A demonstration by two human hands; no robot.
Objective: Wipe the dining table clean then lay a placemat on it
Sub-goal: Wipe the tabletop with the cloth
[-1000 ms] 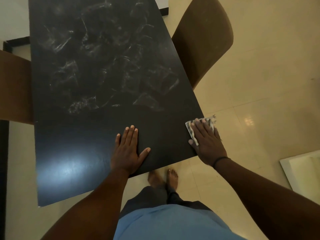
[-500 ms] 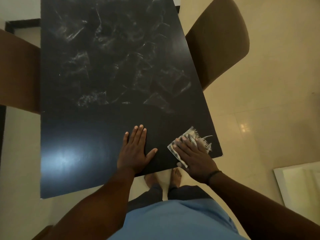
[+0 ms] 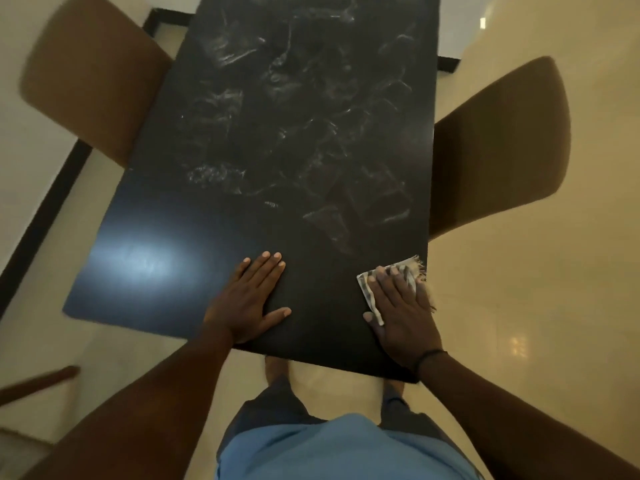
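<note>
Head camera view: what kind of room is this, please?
Probably a home dining area: a long dark table with a brown chair at each side on a glossy tiled floor. The right hand presses a cloth on the table.

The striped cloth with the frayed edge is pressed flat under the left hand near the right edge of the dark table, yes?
Not quite: the head view shows the right hand pressing the striped frayed cloth flat near the dark table's right edge. The left hand lies flat on bare tabletop.
</note>
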